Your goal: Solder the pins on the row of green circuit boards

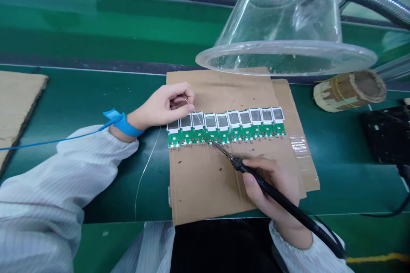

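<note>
A row of several joined green circuit boards (229, 133), each with a white-framed grey display, lies across a sheet of cardboard (205, 183). My right hand (272, 183) is closed around the black handle of a soldering iron (251, 172). The iron's tip touches or nearly touches the lower edge of the boards, left of the row's middle. Thumb and fingers of my left hand (169, 104) pinch a thin solder wire (199, 118), whose end runs down toward the iron's tip. The wire's slack trails down the table to the left. A blue wrist strap (126, 126) circles my left wrist.
A clear fume extraction hood (285, 57) on a flexible metal hose (374, 0) hangs over the back of the cardboard. At right are a brown cylindrical container (349, 89) and a black device (387, 134). Another cardboard piece (19, 106) lies far left.
</note>
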A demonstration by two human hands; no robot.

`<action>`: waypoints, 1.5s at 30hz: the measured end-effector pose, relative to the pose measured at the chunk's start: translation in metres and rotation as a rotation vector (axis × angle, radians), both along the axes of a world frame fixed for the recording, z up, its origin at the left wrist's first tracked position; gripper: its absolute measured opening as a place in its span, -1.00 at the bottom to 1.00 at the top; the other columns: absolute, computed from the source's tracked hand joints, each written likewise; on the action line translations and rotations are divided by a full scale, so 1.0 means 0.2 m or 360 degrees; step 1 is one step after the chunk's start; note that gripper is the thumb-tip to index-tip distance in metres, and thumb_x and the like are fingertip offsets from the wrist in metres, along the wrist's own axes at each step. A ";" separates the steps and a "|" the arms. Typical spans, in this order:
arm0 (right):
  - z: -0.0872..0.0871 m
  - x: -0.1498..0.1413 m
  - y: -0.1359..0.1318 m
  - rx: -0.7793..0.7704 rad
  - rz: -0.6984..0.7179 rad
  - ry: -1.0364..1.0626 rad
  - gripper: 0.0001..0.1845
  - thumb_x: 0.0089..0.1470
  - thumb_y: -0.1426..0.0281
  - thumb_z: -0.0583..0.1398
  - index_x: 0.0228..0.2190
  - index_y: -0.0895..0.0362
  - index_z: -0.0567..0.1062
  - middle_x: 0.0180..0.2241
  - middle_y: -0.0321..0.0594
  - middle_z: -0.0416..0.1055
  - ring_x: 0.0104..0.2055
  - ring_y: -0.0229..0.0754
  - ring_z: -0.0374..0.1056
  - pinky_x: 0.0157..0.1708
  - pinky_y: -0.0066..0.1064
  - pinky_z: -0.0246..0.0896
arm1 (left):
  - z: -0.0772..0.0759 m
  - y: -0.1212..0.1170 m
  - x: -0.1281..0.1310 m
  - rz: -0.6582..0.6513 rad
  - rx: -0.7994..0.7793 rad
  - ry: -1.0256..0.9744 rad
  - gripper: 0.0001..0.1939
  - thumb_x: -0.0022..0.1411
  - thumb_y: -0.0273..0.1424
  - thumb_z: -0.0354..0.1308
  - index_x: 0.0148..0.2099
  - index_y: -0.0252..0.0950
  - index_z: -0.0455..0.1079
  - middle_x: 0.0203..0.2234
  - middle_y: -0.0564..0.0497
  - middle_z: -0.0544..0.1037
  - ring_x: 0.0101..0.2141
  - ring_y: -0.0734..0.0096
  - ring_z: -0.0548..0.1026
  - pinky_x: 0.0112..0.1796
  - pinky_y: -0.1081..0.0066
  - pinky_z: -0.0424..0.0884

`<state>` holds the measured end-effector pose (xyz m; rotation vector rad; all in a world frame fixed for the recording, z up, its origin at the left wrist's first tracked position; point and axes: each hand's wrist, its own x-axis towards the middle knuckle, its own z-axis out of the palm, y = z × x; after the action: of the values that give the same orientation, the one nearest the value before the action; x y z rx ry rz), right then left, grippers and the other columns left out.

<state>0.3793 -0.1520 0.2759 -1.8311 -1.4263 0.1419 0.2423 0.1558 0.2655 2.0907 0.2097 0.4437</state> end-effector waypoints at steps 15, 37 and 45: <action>0.00 -0.01 0.00 -0.0003 -0.0036 -0.0038 -0.88 0.31 0.32 0.29 -0.13 0.04 0.50 -0.27 -0.25 0.63 -0.29 -0.16 0.61 -0.29 -0.38 0.55 | -0.01 0.01 0.00 -0.0029 -0.0019 -0.0019 -0.88 0.25 -0.42 0.24 -0.30 -0.25 0.34 -0.49 0.13 0.23 -0.51 0.51 0.13 -0.47 0.41 0.14; -0.08 0.35 -0.33 0.0170 -0.0159 0.0023 -0.74 0.45 0.12 0.20 -0.13 0.03 0.54 -0.23 -0.16 0.52 -0.18 -0.07 0.48 -0.15 -0.20 0.34 | -0.14 0.03 -0.21 0.0967 -0.0280 -0.0161 -0.73 0.50 -0.12 0.11 -0.10 -0.18 0.17 -0.29 0.11 0.32 -0.40 0.46 0.66 -0.54 0.55 0.53; -0.15 0.46 -0.50 -0.0295 0.0125 -0.0341 -0.12 0.10 -0.24 0.32 0.25 -0.01 0.36 0.26 0.10 0.30 0.37 0.35 0.20 0.26 0.13 0.29 | -0.17 0.04 -0.19 0.1050 -0.0346 -0.0153 -0.70 0.48 -0.09 0.15 -0.08 -0.19 0.21 -0.30 0.12 0.36 -0.40 0.48 0.65 -0.48 0.57 0.55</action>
<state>0.4707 -0.2525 0.2469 -1.9891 -1.6827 0.1239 0.2038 0.1629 0.2317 1.7450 0.8620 0.8666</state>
